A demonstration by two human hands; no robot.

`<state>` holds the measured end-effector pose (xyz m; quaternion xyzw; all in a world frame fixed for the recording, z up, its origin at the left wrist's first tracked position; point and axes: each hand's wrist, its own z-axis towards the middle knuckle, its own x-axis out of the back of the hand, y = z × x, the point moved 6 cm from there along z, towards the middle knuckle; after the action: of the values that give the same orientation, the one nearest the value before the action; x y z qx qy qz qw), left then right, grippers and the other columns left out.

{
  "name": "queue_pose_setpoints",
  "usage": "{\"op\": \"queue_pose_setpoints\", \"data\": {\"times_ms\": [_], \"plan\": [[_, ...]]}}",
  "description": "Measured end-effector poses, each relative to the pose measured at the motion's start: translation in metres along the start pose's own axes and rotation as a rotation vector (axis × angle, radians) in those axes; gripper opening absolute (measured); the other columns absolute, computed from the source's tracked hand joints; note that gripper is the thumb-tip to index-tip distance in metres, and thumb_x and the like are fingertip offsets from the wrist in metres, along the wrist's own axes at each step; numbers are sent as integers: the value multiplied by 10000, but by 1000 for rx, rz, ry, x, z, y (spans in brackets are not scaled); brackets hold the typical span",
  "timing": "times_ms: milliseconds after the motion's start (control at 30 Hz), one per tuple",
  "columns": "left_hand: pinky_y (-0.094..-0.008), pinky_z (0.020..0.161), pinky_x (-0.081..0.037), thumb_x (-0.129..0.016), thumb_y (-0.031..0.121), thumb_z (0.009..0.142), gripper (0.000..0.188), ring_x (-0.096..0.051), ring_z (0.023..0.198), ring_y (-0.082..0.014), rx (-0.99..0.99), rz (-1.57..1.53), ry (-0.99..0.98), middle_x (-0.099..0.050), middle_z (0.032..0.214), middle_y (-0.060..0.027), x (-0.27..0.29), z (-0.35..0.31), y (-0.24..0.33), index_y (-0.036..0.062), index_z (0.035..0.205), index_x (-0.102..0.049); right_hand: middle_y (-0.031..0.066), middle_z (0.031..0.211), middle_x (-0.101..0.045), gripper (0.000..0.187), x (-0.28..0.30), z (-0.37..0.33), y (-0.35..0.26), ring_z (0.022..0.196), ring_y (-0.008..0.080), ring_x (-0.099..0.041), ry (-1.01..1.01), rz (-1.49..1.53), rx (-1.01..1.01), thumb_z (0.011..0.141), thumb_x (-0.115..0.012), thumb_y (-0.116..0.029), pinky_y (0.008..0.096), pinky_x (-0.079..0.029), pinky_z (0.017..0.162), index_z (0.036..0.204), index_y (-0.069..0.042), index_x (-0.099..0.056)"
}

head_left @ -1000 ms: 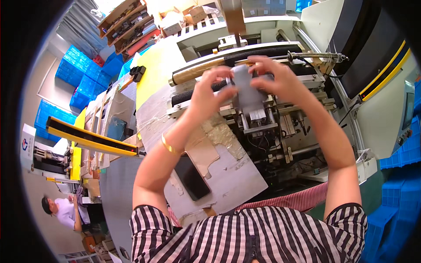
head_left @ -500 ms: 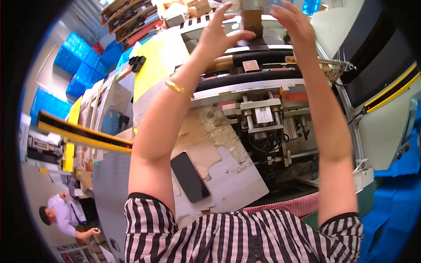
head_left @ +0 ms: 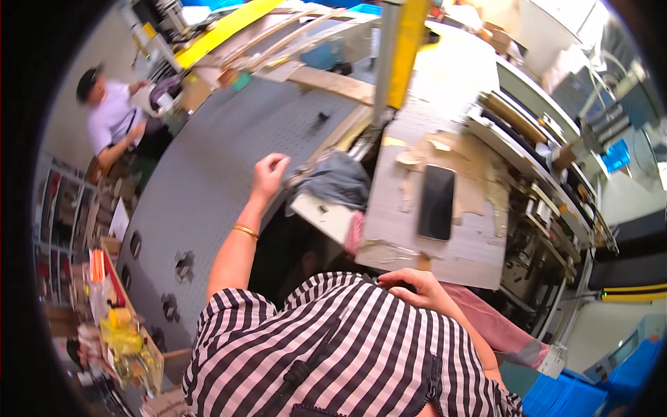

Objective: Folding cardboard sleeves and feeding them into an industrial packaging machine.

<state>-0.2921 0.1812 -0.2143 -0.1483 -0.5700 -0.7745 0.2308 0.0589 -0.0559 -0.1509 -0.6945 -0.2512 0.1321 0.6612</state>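
The empty left hand (head_left: 269, 175) hovers by grey table (head_left: 201, 174); I cannot tell whether right hand (head_left: 421, 288) grips

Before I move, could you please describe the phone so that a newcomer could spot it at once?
Between the big grey table and the machine lies a pale board. On it, beside a torn brown patch, is the phone: the dark, glossy rectangle with smooth edges, unlike the ragged patch.
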Motion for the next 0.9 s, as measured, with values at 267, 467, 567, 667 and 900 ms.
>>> {"op": "queue_pose_setpoints", "data": {"times_ms": [267,467,567,667,900], "plan": [[-447,975,-410,-752,145,755,422,-583,1089,-329,679,918,368,-660,1102,-148,271,-226,-261,122,1154,-615,137,1147,-659,335,-101,119,-20,1081,252,-615,-326,-85,46,949,-608,-242,345,-469,948,1211,-33,-626],[-439,995,-384,-761,106,754,404,-554,1123,-314,701,1044,310,-649,1122,-132,317,-278,-278,120,1136,-631,147,1100,-661,326,-160,185,-42,1035,283,-622,-469,-226,126,951,-592,-239,373,-501,896,1212,-47,-624],[-432,827,-507,-708,105,807,132,-633,971,-331,867,844,178,-688,967,-130,328,-285,-300,102,939,-704,153,1112,-658,344,-182,197,-55,1041,290,-623,-560,-249,158,965,-572,-259,377,-499,912,1217,-28,-608],[-465,749,-528,-661,117,840,97,-658,872,-360,827,847,149,-692,908,-152,323,-258,-299,104,926,-704,159,1106,-659,344,-185,196,-49,1048,298,-622,-562,-290,176,967,-566,-263,375,-496,918,1214,-27,-609],[-430,726,-563,-603,93,883,168,-713,825,-320,1093,740,302,-710,890,-194,329,-265,-315,-41,935,-690,141,1158,-652,354,-158,142,-40,1076,286,-612,-494,-331,194,976,-567,-261,385,-483,939,1243,-31,-596]]}}
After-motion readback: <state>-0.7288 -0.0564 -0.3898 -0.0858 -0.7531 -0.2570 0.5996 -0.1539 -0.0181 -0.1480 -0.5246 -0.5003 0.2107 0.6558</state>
